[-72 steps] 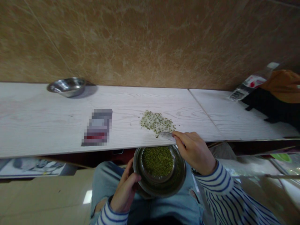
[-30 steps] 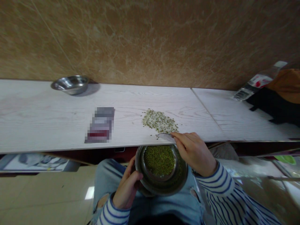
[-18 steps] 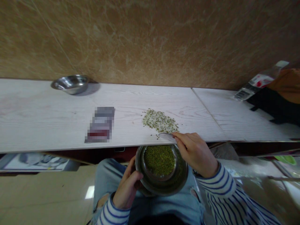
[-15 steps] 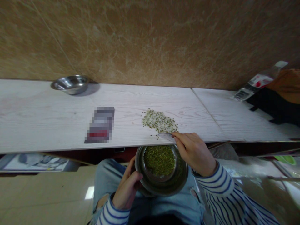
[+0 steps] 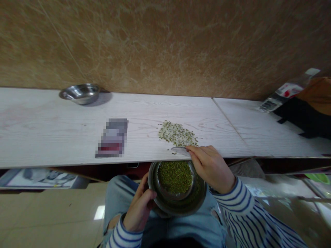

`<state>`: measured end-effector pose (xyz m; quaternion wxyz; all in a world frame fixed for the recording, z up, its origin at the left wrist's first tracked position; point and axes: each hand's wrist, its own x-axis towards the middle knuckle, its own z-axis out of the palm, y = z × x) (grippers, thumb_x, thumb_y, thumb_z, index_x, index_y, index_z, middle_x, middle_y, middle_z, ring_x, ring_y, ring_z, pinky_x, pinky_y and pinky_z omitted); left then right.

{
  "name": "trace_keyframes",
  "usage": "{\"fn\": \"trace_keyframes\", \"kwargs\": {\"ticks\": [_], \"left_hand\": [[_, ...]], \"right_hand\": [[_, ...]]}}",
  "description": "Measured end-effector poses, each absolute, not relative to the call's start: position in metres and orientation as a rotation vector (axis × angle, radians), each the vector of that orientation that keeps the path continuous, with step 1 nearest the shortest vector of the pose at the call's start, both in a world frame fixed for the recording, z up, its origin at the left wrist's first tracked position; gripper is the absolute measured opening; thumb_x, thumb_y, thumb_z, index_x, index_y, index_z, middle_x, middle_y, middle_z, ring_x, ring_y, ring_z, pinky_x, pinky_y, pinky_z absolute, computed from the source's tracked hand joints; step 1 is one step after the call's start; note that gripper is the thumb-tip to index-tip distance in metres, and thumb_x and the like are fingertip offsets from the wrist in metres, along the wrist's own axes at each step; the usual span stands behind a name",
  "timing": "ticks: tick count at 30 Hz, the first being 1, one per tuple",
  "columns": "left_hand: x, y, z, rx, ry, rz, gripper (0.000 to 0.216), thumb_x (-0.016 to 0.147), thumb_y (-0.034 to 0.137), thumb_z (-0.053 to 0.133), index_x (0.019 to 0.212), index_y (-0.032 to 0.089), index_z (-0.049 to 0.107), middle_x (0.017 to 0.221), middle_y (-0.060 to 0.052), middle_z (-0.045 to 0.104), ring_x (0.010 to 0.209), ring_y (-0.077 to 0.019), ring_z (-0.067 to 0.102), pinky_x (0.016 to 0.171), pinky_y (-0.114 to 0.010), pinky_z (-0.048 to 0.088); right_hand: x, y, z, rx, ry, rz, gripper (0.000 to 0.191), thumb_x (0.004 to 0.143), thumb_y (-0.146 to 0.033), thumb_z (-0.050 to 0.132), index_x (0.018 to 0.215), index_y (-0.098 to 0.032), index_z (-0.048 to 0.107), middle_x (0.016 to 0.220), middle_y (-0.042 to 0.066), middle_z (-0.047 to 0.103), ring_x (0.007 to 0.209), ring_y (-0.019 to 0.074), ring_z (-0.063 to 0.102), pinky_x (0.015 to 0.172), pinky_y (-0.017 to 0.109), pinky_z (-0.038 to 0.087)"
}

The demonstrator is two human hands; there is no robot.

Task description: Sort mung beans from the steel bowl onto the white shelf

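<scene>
left hand [image 5: 141, 205]: grip curled firmly onto bowl [image 5: 178, 206] | right hand [image 5: 210, 167]: grip pinched utensil [image 5: 179, 150] (handle hidden) | grains [image 5: 178, 133]: lay beside it on table [image 5: 139, 144]

Left fingers [image 5: 149, 195] on bowl [image 5: 198, 195], right fingers [image 5: 194, 151] gripping tool [image 5: 179, 150], scattered grains [image 5: 177, 133]

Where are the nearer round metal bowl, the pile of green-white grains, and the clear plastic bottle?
Nearer round metal bowl [image 5: 178, 207]: head view, front inner wall.
Pile of green-white grains [image 5: 178, 133]: head view, middle.
Clear plastic bottle [image 5: 288, 90]: head view, label.
</scene>
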<state>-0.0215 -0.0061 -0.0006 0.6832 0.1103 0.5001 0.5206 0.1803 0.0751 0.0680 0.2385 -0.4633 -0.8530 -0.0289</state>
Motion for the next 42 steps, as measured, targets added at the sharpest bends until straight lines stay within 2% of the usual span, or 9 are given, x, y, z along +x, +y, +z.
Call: {"fn": "trace_keyframes", "kwargs": {"ticks": [5,8,13,20,28,35,40,42], "left_hand": [[-0.023,-0.005,-0.001,0.260,1.134,1.158,0.063,0.056,0.011,0.058,0.118,0.024,0.058,0.091,-0.001,0.068,0.075,-0.0169,0.057,0.060,-0.026,0.044],[-0.027,-0.005,0.000,0.249,1.147,1.180,0.063,0.055,0.012,0.058,0.117,0.025,0.058,0.096,-0.001,0.068,0.081,-0.0181,0.058,0.064,-0.026,0.045],[-0.034,-0.004,0.000,0.246,1.160,1.186,0.065,0.056,0.012,0.060,0.120,0.026,0.055,0.083,0.000,0.066,0.071,-0.0172,0.057,0.057,-0.026,0.044],[-0.031,-0.002,0.000,0.254,1.156,1.189,0.063,0.055,0.012,0.059,0.116,0.024,0.056,0.090,-0.001,0.066,0.076,-0.0175,0.056,0.060,-0.027,0.044],[-0.023,-0.007,-0.004,0.237,1.171,1.181,0.065,0.055,0.013,0.058,0.119,0.023,0.052,0.080,0.001,0.062,0.066,-0.0155,0.053,0.054,-0.027,0.043],[-0.016,-0.006,-0.004,0.271,1.189,1.149,0.065,0.057,0.012,0.057,0.120,0.022,0.051,0.076,0.002,0.061,0.062,-0.0136,0.052,0.053,-0.026,0.044],[-0.016,-0.002,-0.006,0.293,1.207,1.133,0.067,0.055,0.013,0.059,0.121,0.022,0.051,0.084,0.000,0.064,0.065,-0.0145,0.053,0.053,-0.026,0.043],[-0.018,0.000,-0.008,0.288,1.225,1.112,0.068,0.056,0.015,0.059,0.123,0.023,0.050,0.079,0.001,0.063,0.062,-0.0144,0.052,0.053,-0.026,0.042]], "right_hand": [[0.171,0.082,0.067,-1.283,-2.347,-0.061,0.025,0.089,-0.015,0.041,0.108,-0.016,0.059,0.090,0.008,0.069,0.083,0.0178,0.062,0.077,0.034,0.044],[0.167,0.083,0.068,-1.258,-2.377,-0.030,0.025,0.090,-0.015,0.041,0.108,-0.016,0.059,0.089,0.008,0.069,0.084,0.0177,0.062,0.078,0.034,0.044],[0.168,0.076,0.070,-1.166,-2.414,0.001,0.025,0.088,-0.011,0.045,0.108,-0.017,0.059,0.092,0.007,0.068,0.084,0.0164,0.061,0.078,0.033,0.042],[0.174,0.056,0.075,-1.050,-2.467,0.115,0.026,0.089,-0.010,0.042,0.109,-0.017,0.058,0.097,0.007,0.068,0.088,0.0160,0.062,0.080,0.034,0.043],[0.201,0.051,0.065,-1.314,-2.201,0.037,0.024,0.090,-0.022,0.044,0.109,-0.017,0.059,0.097,0.007,0.070,0.087,0.0165,0.065,0.080,0.032,0.052],[0.224,0.049,0.070,-1.382,-2.069,-0.050,0.027,0.086,-0.018,0.045,0.110,-0.016,0.058,0.097,0.008,0.070,0.088,0.0171,0.066,0.081,0.032,0.054],[0.229,0.056,0.075,-1.405,-2.008,-0.026,0.029,0.084,-0.017,0.046,0.111,-0.017,0.057,0.096,0.007,0.070,0.083,0.0168,0.066,0.077,0.033,0.054],[0.229,0.063,0.075,-1.419,-1.994,-0.015,0.028,0.084,-0.018,0.046,0.110,-0.017,0.057,0.096,0.007,0.069,0.081,0.0168,0.066,0.076,0.033,0.054]]}}
